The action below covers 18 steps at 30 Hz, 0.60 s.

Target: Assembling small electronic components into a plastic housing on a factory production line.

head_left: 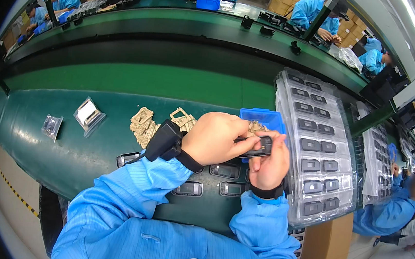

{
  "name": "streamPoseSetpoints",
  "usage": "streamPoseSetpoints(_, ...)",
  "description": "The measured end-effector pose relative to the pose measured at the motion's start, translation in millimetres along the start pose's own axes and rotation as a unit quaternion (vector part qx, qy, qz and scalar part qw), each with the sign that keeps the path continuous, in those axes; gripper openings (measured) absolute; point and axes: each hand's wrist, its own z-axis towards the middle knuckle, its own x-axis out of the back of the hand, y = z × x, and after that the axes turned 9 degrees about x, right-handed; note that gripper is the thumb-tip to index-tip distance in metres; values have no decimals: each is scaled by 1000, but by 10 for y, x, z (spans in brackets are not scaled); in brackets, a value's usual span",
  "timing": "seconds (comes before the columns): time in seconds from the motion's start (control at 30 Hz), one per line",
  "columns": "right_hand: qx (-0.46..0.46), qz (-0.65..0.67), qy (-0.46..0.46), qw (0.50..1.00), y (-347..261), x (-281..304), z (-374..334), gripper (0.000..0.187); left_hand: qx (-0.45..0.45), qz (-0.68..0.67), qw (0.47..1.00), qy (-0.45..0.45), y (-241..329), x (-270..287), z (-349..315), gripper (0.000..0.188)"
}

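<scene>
Casing (265, 147) between left hand (214, 138) and right (270, 168)

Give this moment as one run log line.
left hand: holds black device housing; right hand: same housing; beyond: blue bin; right: clear plastic tray

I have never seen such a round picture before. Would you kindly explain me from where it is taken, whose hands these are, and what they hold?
There is no machine here, only a person working with two bare hands. The wide camera sits on that person's head and looks down, so straight edges appear bent. The left hand and right hand together hold a small dark case. On the green table lie other dark cases, beige pieces in piles and two clear bags. A blue bin stands just beyond the hands, and a clear tray of dark parts lies to the right.
</scene>
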Motion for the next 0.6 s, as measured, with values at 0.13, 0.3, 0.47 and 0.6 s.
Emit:
streamPoseSetpoints(0.13, -21, -17, -8, 1000, -67, -9, -30, 53, -46, 62, 997, 4, 121, 47, 24, 28)
streamPoseSetpoints(0.3, 210, -229, -3, 950, -472, -136, -640, 50, -82, 19, 992, -94, 463, 330, -53, 26)
streamPoseSetpoints(0.47, 403, -576, -296, 647, -1113, 120, -1050, 31, -27, -121, 952, -280, 698, 450, -326, 33)
streamPoseSetpoints(0.6, 408, -656, -278, 571, -1585, 403, -819, 25, 20, -139, 971, -196, 679, 412, -771, 25)
